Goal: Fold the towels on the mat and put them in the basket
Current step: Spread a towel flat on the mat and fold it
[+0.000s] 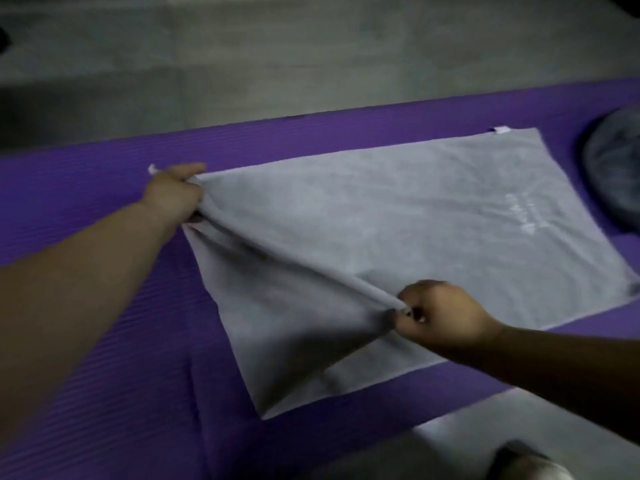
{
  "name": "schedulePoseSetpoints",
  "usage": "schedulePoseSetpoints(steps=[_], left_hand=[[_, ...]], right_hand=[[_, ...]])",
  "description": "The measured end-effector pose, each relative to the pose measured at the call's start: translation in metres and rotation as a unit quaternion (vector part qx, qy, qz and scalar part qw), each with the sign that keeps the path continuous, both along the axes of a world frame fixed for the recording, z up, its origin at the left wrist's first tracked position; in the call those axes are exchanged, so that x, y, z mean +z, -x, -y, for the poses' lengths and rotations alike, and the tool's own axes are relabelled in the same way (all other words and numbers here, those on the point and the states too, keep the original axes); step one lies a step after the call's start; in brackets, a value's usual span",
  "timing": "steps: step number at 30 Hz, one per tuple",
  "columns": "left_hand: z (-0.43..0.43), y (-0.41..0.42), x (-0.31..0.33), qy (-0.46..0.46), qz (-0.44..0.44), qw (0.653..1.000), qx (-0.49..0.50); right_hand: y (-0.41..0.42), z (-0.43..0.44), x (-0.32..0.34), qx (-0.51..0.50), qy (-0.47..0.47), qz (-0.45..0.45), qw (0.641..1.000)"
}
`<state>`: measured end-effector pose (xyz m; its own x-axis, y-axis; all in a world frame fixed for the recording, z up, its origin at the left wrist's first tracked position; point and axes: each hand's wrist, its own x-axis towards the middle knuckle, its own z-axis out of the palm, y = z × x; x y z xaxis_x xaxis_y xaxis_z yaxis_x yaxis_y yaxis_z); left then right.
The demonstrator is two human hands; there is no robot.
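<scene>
Firmly, one corner is pinched by the left hand (173,195) and the next by the right hand (440,317) — the edge between held taut, likely for folding over — while the rest of the grey towel (398,220) is spread on the purple mat (86,341).

Grey floor (311,46) top & btm right (concrete-looking), dim light, darker twd left.

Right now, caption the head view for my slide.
Grey towel pinched by left hand and right hand, one end lifted off purple mat.
</scene>
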<state>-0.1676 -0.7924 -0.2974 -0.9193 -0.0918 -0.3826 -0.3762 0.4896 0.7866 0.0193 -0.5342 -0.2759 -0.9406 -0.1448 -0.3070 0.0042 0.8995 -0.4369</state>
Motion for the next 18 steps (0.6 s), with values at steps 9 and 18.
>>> schedulePoseSetpoints(steps=[9,18], left_hand=[[-0.301,-0.015,0.033,-0.061,-0.113,0.982,-0.14],[-0.407,-0.12,-0.011,0.094,-0.073,0.906,-0.406]], right_hand=[[-0.092,-0.225,-0.02,-0.415,0.123,-0.108,0.895],[-0.099,-0.362,-0.073,-0.639,0.103,-0.048,0.76]])
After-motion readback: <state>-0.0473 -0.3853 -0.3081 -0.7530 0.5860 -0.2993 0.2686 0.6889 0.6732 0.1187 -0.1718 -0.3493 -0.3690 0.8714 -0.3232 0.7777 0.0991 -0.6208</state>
